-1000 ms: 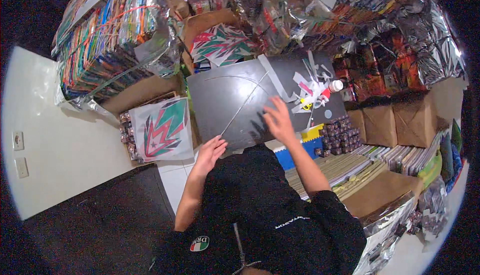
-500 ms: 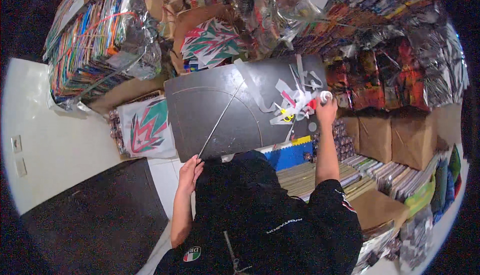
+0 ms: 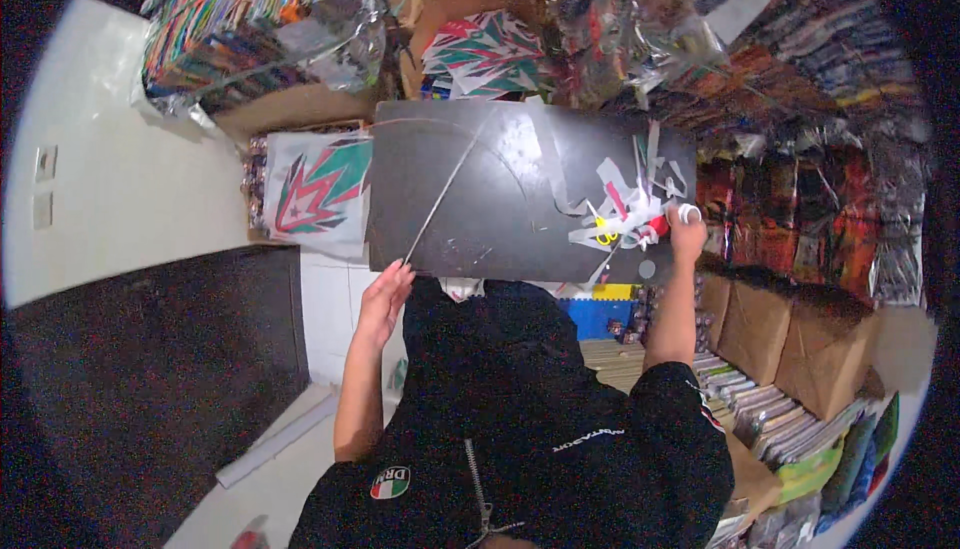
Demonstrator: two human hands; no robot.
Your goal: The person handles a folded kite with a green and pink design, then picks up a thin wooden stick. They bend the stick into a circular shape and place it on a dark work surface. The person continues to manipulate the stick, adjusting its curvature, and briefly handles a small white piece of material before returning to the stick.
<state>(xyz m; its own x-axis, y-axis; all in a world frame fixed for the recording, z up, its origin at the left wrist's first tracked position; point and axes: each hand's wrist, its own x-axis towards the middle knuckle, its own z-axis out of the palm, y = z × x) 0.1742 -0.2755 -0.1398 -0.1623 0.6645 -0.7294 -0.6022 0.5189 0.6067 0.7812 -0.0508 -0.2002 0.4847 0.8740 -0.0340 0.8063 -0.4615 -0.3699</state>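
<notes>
My left hand is at the near left edge of a dark tabletop, its fingers pinched on the near end of a thin grey rod-like strip. The strip slants across the top to the far edge. At the right end, my right hand is closed around a small red-and-white object; its kind is partly hidden by my fingers. Beside that hand lies a heap of white strip scraps with yellow-handled scissors among them. A longer pale strip runs from the far edge toward the heap.
A sheet with a green and red star design lies left of the tabletop. More such printed pieces fill a carton behind it. Wrapped bundles stand at the far left, with dark plastic-wrapped packs and brown boxes to the right.
The view has shifted, so the tabletop sits farther right and higher in the picture. Both hands keep about the same places on it and the same holds.
</notes>
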